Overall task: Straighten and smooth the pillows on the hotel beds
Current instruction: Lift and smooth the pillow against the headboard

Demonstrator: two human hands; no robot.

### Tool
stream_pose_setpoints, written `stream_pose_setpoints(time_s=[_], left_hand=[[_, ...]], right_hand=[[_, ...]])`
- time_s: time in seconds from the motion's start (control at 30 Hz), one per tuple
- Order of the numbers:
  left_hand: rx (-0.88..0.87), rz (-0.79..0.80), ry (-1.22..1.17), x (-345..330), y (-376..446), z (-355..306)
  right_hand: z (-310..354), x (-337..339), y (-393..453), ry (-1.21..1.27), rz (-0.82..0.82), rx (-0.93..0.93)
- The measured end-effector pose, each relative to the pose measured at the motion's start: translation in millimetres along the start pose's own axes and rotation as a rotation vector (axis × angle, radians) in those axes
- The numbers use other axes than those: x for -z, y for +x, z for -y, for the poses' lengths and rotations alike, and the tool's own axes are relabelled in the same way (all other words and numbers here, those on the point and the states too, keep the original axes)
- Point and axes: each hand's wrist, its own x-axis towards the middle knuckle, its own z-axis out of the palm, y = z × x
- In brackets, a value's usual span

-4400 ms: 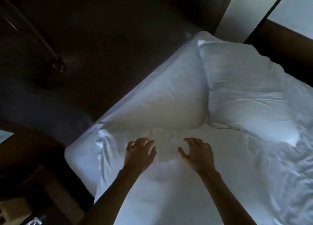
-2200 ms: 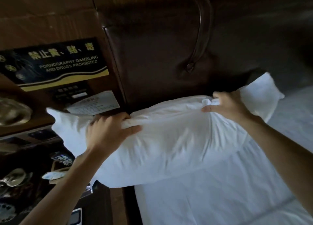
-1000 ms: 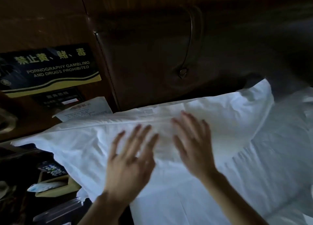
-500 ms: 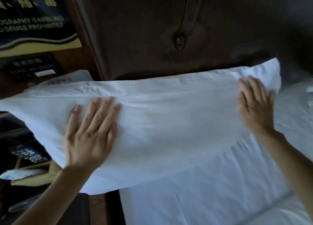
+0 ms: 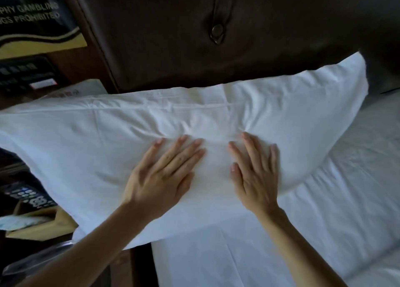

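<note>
A white pillow lies lengthwise along the head of the bed, against the dark headboard, with its left end hanging past the mattress edge. My left hand lies flat on the pillow's middle, fingers spread. My right hand rests flat beside it, a little to the right, fingers also apart. The fabric between and above the two hands is creased. Neither hand holds anything.
The dark padded headboard with a button rises behind the pillow. The white bed sheet stretches right and forward. At left, a nightstand holds a remote control, a wooden tray and a black-and-yellow notice sign.
Both hands have slid from the pillow's two ends back to its middle and now lie close together. Earlier I lifted the pillow and laid it against the headboard.
</note>
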Motion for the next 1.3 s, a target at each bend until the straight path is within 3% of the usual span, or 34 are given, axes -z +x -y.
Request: stream_pose_setpoints(time_s=[0.2, 0.33, 0.43, 0.5, 0.6, 0.67, 0.73, 0.8, 0.87, 1.0, 1.13, 1.2, 1.23, 1.3], left_hand=[[-0.001, -0.012, 0.092, 2, -26, 33], [0.063, 0.027, -0.065, 16, -35, 25], [0.142, 0.030, -0.287, 38, -31, 0], [0.085, 0.190, -0.478, 63, -18, -26], [0.132, 0.952, -0.845, 63, 15, -50], [0.302, 1.249, -1.163, 35, 31, -52], [0.531, 1.333, -1.321, 13, 41, -43], [0.597, 1.427, -1.369, 0, 43, -26], [0.569, 1.527, -1.400, -5, 42, -8], [0.554, 1.599, -1.354, -9, 42, 22], [0.508, 1.635, -1.275, -7, 29, 22], [0.362, 1.559, -1.093, -2, 18, 10], [0.277, 1.534, -1.007, -1, 11, 2], [0.294, 1.623, -1.028, -1, 2, -19]], right_hand=[[-89, 6, -2, -0.135, 0.069, -0.226], [-112, 44, -10, 0.083, 0.159, -0.153], [-92, 89, -4, 0.345, 0.189, -0.286], [-73, 109, 7, 0.636, 0.546, -0.403], [-47, 96, 26, 0.784, 1.362, -0.342], [-34, 68, 36, 0.706, 1.608, -0.321], [-28, 44, 48, 0.637, 1.659, -0.341], [-31, 29, 60, 0.596, 1.673, -0.378], [-40, 23, 71, 0.612, 1.690, -0.444], [-75, 28, 88, 0.294, 1.822, -0.336], [-121, 37, 70, 0.336, 1.517, -0.481], [-120, 39, 54, 0.358, 1.462, -0.524], [-112, 39, 49, 0.354, 1.515, -0.508], [-85, 32, 44, 0.369, 1.704, -0.444]])
